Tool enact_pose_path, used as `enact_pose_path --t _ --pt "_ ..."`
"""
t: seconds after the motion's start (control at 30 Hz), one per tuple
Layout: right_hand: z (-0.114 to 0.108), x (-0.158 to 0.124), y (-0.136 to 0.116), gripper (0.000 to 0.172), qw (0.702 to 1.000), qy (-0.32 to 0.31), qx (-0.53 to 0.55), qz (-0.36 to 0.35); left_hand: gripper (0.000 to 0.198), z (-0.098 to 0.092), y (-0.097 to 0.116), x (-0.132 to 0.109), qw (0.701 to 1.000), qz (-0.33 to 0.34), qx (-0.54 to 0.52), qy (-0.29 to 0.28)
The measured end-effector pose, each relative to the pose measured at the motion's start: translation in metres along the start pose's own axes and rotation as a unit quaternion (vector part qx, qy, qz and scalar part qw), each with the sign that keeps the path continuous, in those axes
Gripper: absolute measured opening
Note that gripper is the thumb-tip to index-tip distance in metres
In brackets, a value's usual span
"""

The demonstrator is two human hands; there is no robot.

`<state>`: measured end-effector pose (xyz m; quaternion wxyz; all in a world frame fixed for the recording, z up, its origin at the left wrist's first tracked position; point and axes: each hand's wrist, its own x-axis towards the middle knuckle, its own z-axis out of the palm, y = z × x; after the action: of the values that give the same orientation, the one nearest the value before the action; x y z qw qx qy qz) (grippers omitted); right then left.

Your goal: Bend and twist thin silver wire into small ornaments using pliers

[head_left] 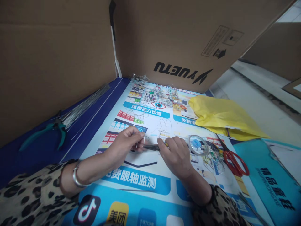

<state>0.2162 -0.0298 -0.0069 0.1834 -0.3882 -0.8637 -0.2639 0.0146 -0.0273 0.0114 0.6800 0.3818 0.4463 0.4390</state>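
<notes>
My left hand [128, 141] pinches a thin bent wire [144, 140] between thumb and fingers, with its ends pointing down. My right hand [175, 153] is closed around a pair of pliers [152, 147]. The dark jaws of the pliers point left and reach the wire beside my left fingertips; whether they clamp it I cannot tell. Just beyond the hands, a few curved wire pieces [166, 124] lie on the printed poster [150, 196]. A roll of clear tape [198, 145] sits to the right of my right hand.
Teal-handled cutters [56, 127] lie by a bundle of straight wires [82, 105] at left. Red-handled scissors [235, 161], a yellow bag [218, 114] and a teal bag [272, 182] are at right. Tangled wires [172, 95] lie before the cardboard wall [178, 37].
</notes>
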Motion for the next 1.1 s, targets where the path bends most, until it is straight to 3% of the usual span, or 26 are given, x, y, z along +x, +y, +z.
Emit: enact_pose_path --t 0.37,0.67,1.1 --pt "0.0011 0.0011 -0.0010 0.015 1.000 -0.021 0.006 0.006 0.023 -0.0004 0.0027 0.0006 1.000 0.017 0.014 0.012" --pt "-0.0014 0.0023 -0.0013 0.016 0.999 -0.023 0.031 0.004 0.021 -0.0019 0.0046 0.0015 0.999 0.037 0.036 -0.014" --pt "-0.0017 0.0005 -0.0020 0.014 0.996 -0.077 0.047 0.018 0.021 -0.0082 0.0036 0.0069 0.994 0.073 0.075 -0.039"
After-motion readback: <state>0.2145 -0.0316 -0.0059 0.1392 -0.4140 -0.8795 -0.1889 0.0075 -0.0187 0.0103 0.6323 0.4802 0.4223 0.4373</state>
